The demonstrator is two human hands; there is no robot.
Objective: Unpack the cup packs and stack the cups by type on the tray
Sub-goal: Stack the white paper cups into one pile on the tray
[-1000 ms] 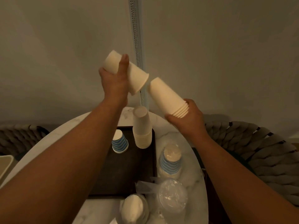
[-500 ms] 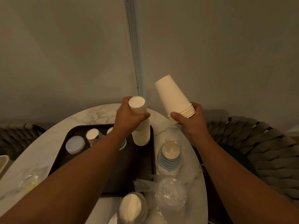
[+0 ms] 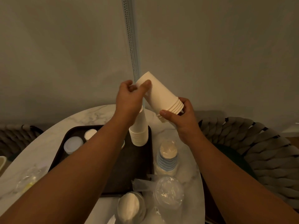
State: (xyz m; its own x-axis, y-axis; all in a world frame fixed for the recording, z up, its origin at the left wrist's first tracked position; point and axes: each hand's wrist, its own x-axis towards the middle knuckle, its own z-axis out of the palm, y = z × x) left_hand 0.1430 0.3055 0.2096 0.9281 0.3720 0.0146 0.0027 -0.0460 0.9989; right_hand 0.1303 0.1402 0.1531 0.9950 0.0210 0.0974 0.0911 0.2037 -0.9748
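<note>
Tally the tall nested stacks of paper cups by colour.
Plain white paper cup stacks: 2, the held white stack gripped by the left hand and right hand, and the standing white stack on the dark tray.
Blue-striped paper cup stack: 1, on the marble table, right of the tray.
Total: 3

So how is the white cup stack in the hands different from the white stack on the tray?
The held white stack is tilted, base up and to the left, in the air; the tray stack stands on the dark tray. The held one shows few rims, the tray one many. The left hand pinches the held stack's top cup and the right hand holds its rim end. Both are plain white, mouth down.
</note>
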